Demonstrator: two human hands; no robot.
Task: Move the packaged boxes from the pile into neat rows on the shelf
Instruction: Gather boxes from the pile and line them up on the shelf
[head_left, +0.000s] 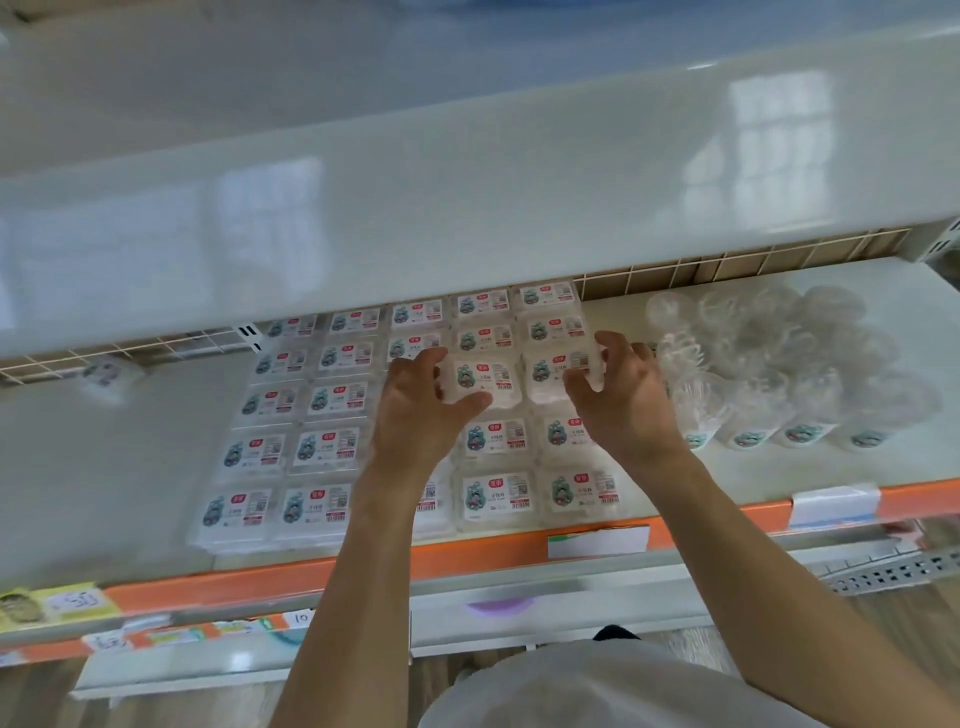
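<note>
On shelf (130, 467): left hand (415, 410), right hand (618, 395) each grip flat box (483, 382), label up.

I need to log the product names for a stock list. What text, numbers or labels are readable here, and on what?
"10": handwritten on a white tag on the lower shelf edge.
Yellow price tag at lower left: handwritten marks, too blurred to read.
Box labels: a red badge, small print and barcodes, too small to read.
Cup labels: unreadable.
White tag holders on the orange strip: no readable text.

A shop: tiered display shelf (156, 467) with orange price-tag rail (270, 584), stocked rows.
</note>
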